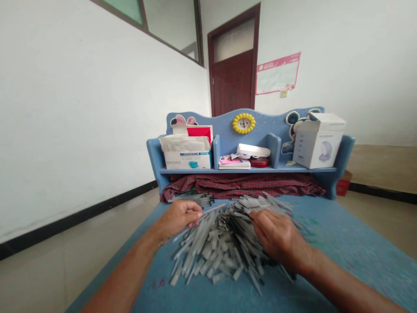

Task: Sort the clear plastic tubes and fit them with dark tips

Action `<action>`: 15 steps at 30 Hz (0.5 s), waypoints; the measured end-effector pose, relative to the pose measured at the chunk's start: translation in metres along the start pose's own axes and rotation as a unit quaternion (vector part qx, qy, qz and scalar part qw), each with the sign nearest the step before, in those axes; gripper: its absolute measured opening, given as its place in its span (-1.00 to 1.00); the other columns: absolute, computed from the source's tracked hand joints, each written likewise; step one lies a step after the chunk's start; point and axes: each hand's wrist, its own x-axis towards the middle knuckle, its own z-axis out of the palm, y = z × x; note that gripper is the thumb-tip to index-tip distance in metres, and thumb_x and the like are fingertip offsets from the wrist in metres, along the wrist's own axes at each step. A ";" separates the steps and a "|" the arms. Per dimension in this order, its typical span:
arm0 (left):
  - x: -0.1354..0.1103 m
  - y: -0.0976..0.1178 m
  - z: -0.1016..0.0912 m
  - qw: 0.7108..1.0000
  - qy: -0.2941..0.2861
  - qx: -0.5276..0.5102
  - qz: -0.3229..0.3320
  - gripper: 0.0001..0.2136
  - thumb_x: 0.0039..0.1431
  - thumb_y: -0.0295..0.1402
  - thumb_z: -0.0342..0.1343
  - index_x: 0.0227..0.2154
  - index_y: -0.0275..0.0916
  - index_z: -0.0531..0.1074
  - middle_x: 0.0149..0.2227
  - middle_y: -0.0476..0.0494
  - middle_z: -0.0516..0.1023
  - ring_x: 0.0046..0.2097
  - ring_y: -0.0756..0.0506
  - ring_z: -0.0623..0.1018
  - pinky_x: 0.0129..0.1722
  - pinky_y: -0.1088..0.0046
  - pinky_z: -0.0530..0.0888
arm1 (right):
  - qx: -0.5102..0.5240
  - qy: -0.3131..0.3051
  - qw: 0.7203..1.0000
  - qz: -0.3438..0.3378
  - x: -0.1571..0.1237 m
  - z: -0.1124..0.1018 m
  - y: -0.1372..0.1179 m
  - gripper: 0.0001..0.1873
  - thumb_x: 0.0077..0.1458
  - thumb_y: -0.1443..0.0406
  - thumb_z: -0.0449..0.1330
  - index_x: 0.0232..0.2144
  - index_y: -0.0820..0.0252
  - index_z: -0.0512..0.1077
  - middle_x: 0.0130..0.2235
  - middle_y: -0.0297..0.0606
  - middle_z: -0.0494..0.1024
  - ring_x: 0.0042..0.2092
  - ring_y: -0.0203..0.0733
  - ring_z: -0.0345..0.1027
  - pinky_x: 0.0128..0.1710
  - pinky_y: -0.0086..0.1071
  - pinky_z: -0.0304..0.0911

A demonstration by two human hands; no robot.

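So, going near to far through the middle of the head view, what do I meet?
Pile of slender pale and dark pieces, checked cloth, yellow-rimmed clock, dark red door. The left hand and right hand overlap the pile, so they are left out.

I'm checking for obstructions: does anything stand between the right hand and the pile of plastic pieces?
Nothing visible does. The right hand is over the right side of the pile of plastic pieces. The white box stands beyond, on the shelf, out of the way.
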 end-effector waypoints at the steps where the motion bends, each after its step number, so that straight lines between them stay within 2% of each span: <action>1: 0.000 0.001 0.001 1.000 0.001 -0.003 0.001 -0.82 -0.09 -0.27 0.13 -0.51 -0.32 0.43 -0.63 0.02 0.44 -0.57 0.05 0.35 -0.54 0.56 0.28 | -0.005 -0.023 1.000 -0.013 0.000 0.001 -0.003 -0.75 0.13 0.46 -0.08 -0.28 0.24 0.38 -0.46 -0.17 0.45 -0.38 -0.16 0.34 -0.37 -0.36 0.19; 3: -0.001 0.001 0.002 1.000 0.005 0.000 0.003 -0.81 -0.10 -0.27 0.14 -0.51 -0.32 0.43 -0.63 0.01 0.45 -0.58 0.05 0.35 -0.54 0.56 0.27 | 0.000 -0.059 0.998 -0.003 0.001 -0.002 -0.006 -0.77 0.13 0.44 -0.07 -0.30 0.23 0.39 -0.46 -0.18 0.46 -0.39 -0.17 0.34 -0.40 -0.37 0.16; 7: 0.000 0.002 -0.001 1.000 0.020 0.016 0.002 -0.79 -0.12 -0.25 0.15 -0.50 -0.33 0.44 -0.61 -0.01 0.47 -0.58 0.04 0.35 -0.54 0.55 0.27 | 0.014 -0.096 0.989 0.107 0.012 -0.030 -0.002 -0.81 0.14 0.35 -0.02 -0.33 0.21 0.40 -0.46 -0.24 0.49 -0.44 -0.25 0.35 -0.42 -0.43 0.12; 11: 0.003 0.003 -0.003 0.999 0.031 0.016 0.001 -0.79 -0.15 -0.24 0.16 -0.51 -0.32 0.45 -0.61 -0.02 0.47 -0.57 0.02 0.37 -0.53 0.53 0.30 | -0.045 -0.215 0.959 0.181 0.011 -0.065 0.011 -0.85 0.09 0.32 0.06 -0.40 0.15 0.44 -0.52 -0.28 0.49 -0.47 -0.26 0.35 -0.48 -0.43 0.03; 15: 0.005 0.003 -0.001 1.000 0.029 0.009 0.005 -0.78 -0.16 -0.25 0.16 -0.50 -0.32 0.45 -0.60 -0.02 0.47 -0.57 0.03 0.37 -0.53 0.53 0.31 | -0.071 -0.316 0.922 0.211 -0.010 -0.075 0.013 -0.90 0.02 0.35 0.12 -0.45 0.15 0.45 -0.50 -0.24 0.53 -0.45 -0.22 0.37 -0.50 -0.42 -0.03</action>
